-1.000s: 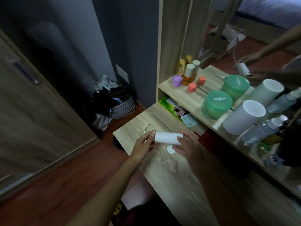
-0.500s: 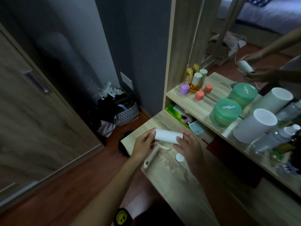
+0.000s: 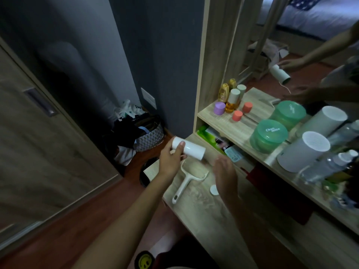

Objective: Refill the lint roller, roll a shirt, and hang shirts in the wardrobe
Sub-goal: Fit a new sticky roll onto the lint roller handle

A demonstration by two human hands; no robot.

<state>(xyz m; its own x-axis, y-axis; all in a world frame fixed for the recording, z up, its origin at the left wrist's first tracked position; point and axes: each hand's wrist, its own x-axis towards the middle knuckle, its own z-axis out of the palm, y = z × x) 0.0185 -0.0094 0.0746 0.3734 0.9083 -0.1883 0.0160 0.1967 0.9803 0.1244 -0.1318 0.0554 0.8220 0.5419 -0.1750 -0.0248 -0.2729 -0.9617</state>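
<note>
The left hand (image 3: pixel 171 162) is raised with its forearm reaching in from the lower edge, fingers and thumb curled in a grip, back of the hand toward the camera; the right hand (image 3: pixel 226 172) hovers apart from it, fingers loosely extended, holding nothing.

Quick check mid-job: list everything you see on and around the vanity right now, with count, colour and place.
Paper roll: 1, white, held above desk's left end.
Roller handle: 1, white, lying on desk, no roll on it.
Small cap: 1, white, on desk beside right hand.
Green tubs: 2, on shelf; the rear one may be a mirror reflection.
White cylinder: 1, on shelf, right.
Small bottles and jars: several, amber, purple, coral, shelf's left end.
Basket: 1, patterned, on floor, holding clothes.
Left hand: grips paper roll.
Right hand: open over desk.
</note>
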